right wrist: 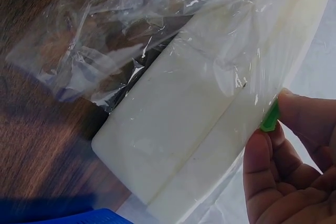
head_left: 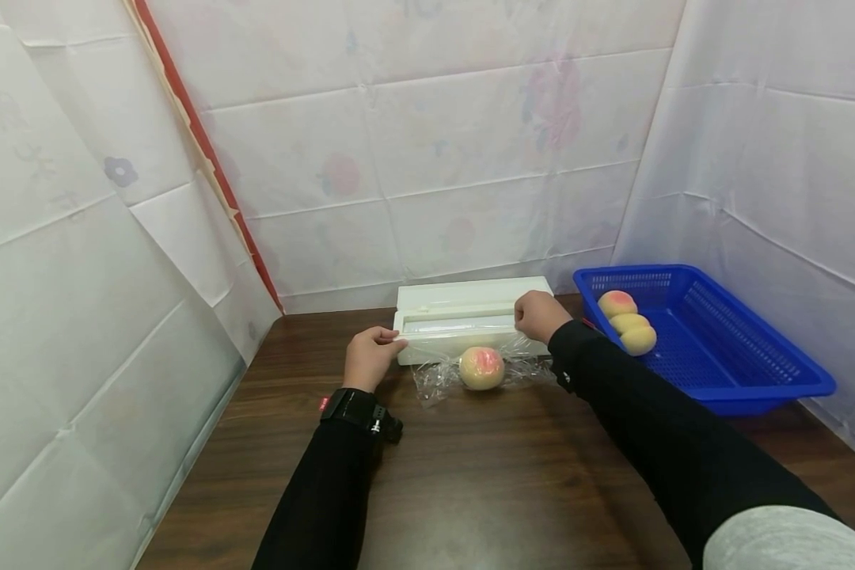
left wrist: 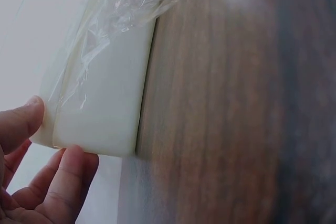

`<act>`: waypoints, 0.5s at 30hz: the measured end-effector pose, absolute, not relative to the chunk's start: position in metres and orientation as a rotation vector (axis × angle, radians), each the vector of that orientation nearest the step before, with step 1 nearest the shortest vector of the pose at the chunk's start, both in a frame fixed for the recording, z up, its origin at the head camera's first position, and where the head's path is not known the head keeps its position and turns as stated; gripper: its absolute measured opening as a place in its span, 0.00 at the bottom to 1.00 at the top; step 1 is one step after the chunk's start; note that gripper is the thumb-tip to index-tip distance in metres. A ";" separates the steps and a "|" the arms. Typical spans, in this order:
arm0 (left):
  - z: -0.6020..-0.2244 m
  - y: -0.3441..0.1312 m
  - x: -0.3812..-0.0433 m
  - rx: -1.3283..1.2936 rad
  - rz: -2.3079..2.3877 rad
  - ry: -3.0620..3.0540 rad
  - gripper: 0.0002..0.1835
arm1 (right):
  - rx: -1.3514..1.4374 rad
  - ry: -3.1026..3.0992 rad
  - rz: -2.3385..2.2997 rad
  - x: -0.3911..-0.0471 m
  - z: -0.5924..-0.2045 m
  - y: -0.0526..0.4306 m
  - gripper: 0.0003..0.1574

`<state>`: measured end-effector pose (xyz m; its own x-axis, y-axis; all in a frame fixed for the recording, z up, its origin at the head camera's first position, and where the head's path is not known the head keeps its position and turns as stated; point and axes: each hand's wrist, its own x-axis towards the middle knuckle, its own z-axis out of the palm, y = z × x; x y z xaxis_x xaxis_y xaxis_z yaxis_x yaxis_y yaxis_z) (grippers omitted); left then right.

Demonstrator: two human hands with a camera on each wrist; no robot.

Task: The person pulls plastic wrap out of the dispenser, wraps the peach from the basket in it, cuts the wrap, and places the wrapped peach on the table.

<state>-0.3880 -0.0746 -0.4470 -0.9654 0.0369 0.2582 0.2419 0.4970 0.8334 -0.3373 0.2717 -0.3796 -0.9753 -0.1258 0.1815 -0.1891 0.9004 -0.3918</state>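
A white cling film dispenser (head_left: 473, 293) lies on the table with its lid raised at the back. My left hand (head_left: 369, 360) grips its left front corner between thumb and fingers, close by in the left wrist view. At the right part of its front bar, my right hand (head_left: 541, 315) pinches a small green slide cutter (right wrist: 270, 117). Crumpled clear film (head_left: 433, 383) drapes over the dispenser's front onto the table. A yellow and pink peach (head_left: 481, 369) sits in front of the dispenser, amid that film.
To the right stands a blue plastic basket (head_left: 748, 393), three peaches (head_left: 638, 340) gathered along its left side. White printed sheets (head_left: 442, 142) hang behind and at both sides of the brown wooden table (head_left: 470, 483).
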 end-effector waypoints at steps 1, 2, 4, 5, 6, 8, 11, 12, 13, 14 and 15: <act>-0.447 -0.074 -0.388 -0.240 -1.465 -2.534 0.14 | 0.240 -2.915 0.623 -0.337 -0.379 0.272 0.15; -0.447 -0.074 -0.388 -0.241 -1.469 -2.534 0.14 | 0.237 -2.917 0.622 -0.337 -0.379 0.272 0.14; -0.447 -0.075 -0.387 -0.249 -1.476 -2.533 0.14 | 0.235 -2.920 0.615 -0.338 -0.380 0.273 0.14; -0.447 -0.075 -0.386 -0.251 -1.478 -2.531 0.14 | 0.236 -2.920 0.612 -0.338 -0.380 0.273 0.14; -0.446 -0.075 -0.386 -0.254 -1.481 -2.530 0.14 | 0.237 -2.918 0.610 -0.338 -0.380 0.274 0.13; -0.446 -0.075 -0.386 -0.259 -1.484 -2.531 0.14 | 0.243 -2.916 0.611 -0.338 -0.380 0.275 0.13; -0.446 -0.075 -0.386 -0.257 -1.485 -2.536 0.14 | 0.253 -2.907 0.608 -0.339 -0.380 0.276 0.13; -0.446 -0.075 -0.386 -0.255 -1.485 -2.537 0.14 | 0.256 -2.905 0.608 -0.339 -0.380 0.277 0.13; -0.447 -0.075 -0.386 -0.251 -1.486 -2.539 0.14 | 0.257 -2.903 0.608 -0.339 -0.381 0.278 0.14; -0.447 -0.076 -0.387 -0.248 -1.485 -2.538 0.14 | 0.257 -2.902 0.607 -0.339 -0.381 0.278 0.15; -0.447 -0.076 -0.387 -0.246 -1.482 -2.540 0.14 | 0.257 -2.902 0.607 -0.339 -0.382 0.279 0.15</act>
